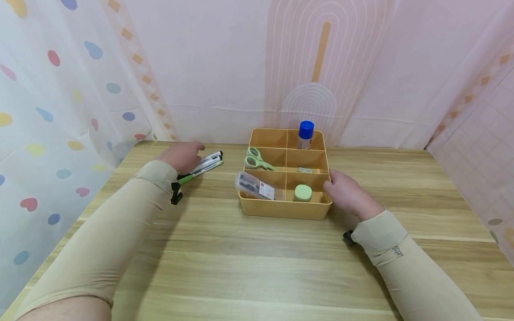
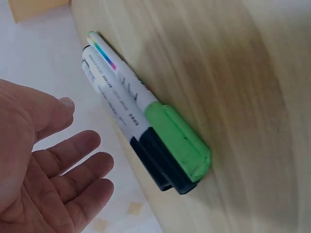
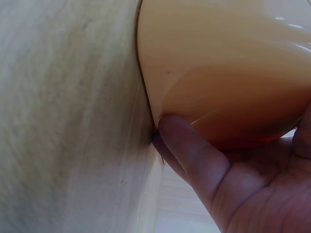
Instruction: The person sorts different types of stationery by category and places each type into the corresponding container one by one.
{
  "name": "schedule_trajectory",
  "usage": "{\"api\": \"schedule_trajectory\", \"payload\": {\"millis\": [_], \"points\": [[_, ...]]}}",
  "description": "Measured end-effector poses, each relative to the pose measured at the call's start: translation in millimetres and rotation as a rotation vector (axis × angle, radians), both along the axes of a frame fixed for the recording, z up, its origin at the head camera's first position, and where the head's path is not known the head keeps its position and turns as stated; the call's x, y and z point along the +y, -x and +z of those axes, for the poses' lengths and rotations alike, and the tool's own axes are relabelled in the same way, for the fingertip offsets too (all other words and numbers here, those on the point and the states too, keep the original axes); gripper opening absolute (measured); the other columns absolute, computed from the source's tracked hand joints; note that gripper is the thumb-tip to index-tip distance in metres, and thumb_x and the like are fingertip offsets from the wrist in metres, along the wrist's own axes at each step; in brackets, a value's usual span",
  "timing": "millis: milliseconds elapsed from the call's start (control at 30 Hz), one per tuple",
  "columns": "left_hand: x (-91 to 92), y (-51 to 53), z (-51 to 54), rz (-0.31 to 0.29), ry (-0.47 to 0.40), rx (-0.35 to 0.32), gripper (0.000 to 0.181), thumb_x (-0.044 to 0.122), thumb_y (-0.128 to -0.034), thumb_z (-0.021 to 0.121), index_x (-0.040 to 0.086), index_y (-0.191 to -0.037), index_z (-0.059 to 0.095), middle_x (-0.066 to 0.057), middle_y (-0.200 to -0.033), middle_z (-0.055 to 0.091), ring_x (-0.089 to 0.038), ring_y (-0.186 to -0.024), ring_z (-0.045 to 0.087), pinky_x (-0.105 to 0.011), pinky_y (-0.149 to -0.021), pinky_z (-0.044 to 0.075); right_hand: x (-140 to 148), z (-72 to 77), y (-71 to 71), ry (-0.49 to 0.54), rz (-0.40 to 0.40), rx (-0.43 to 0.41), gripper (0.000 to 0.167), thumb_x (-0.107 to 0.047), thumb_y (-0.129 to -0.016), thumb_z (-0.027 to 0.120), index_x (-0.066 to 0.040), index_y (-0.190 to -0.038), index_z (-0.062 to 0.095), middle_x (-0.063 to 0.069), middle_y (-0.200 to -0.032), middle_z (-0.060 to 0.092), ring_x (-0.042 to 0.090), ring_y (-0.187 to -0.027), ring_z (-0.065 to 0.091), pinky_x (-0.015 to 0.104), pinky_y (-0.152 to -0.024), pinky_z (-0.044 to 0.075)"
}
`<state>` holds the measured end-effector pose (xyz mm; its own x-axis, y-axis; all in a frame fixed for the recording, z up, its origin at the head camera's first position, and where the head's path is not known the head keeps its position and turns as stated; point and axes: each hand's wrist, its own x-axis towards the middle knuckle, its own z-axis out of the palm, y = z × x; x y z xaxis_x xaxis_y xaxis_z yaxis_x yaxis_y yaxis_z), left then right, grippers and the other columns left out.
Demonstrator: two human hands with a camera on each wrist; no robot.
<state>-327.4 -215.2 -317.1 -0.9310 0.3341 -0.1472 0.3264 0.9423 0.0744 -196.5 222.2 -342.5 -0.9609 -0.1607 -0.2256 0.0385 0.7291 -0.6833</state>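
Note:
Three markers lie side by side on the table: two white markers with black caps and one with a green cap. My left hand is just beside them, its fingers loosely bent and apart from them in the left wrist view. On the right, my right hand grips the side wall of a yellow-orange desk organizer. Its thumb laps over the rim, and its other fingers lie against the outer wall near the table.
Compartments of the organizer hold green-handled scissors, a blue-capped glue stick, a clear case with a label, a light green round-topped item and a small pale item. Patterned curtains stand behind the wooden table.

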Motion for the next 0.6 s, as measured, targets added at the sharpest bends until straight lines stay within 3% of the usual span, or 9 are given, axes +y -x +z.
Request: {"api": "schedule_trajectory", "payload": {"millis": [267, 600], "points": [[-7.5, 4.6, -12.5, -0.018, -0.007, -0.004, 0.046, 0.014, -0.1046, 0.05, -0.003, -0.147, 0.056, -0.028, -0.149, 0.057, -0.047, -0.138, 0.054, -0.062, -0.116, 0.042, 0, -0.6, 0.2, 0.002, -0.001, 0.006, 0.059, -0.021, -0.106, 0.033, -0.001, -0.161, 0.035, 0.024, -0.162, 0.045, 0.04, -0.147, 0.045, 0.061, -0.123, 0.034], [-16.3, 9.8, -24.1, 0.014, 0.01, -0.044, 0.046, 0.013, -0.1047, 0.041, 0.0, -0.145, 0.058, -0.028, -0.143, 0.062, -0.046, -0.13, 0.061, -0.064, -0.11, 0.047, 0, -0.5, -0.2, 0.005, -0.002, 0.0, 0.059, -0.021, -0.106, 0.033, -0.001, -0.162, 0.034, 0.024, -0.162, 0.044, 0.038, -0.145, 0.046, 0.061, -0.123, 0.034]]}}
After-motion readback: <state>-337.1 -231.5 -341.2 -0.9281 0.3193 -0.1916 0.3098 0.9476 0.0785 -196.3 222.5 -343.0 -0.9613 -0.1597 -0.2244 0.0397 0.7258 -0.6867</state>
